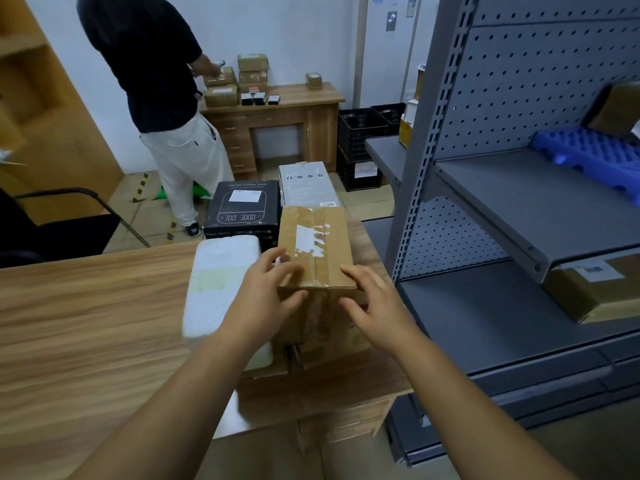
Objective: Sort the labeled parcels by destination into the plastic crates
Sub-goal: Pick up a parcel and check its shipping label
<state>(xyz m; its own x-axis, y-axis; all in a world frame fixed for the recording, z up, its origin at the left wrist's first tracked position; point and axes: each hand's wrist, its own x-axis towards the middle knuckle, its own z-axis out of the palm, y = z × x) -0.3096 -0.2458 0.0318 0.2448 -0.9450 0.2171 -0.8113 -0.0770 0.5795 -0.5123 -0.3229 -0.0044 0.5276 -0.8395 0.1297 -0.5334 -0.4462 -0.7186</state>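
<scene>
A brown cardboard parcel [313, 244] with tape and a torn white label stands on the wooden table [86, 323] near its right end. My left hand [266, 292] lies against the parcel's near left corner, fingers spread over the top edge. On the near right corner is my right hand [375, 306], its fingers loosely bent and touching the box. A white foam box [218, 282] lies just left of the parcel. Black plastic crates [360, 147] stand stacked on the floor at the back.
A black coffee-scale box [242, 206] and a white box [306, 183] sit beyond the parcel. A grey metal shelf rack [502, 202] fills the right, holding a blue tray [588, 154] and cardboard parcels [595, 292]. A person [162, 98] stands at a back desk [277, 109] with several small parcels.
</scene>
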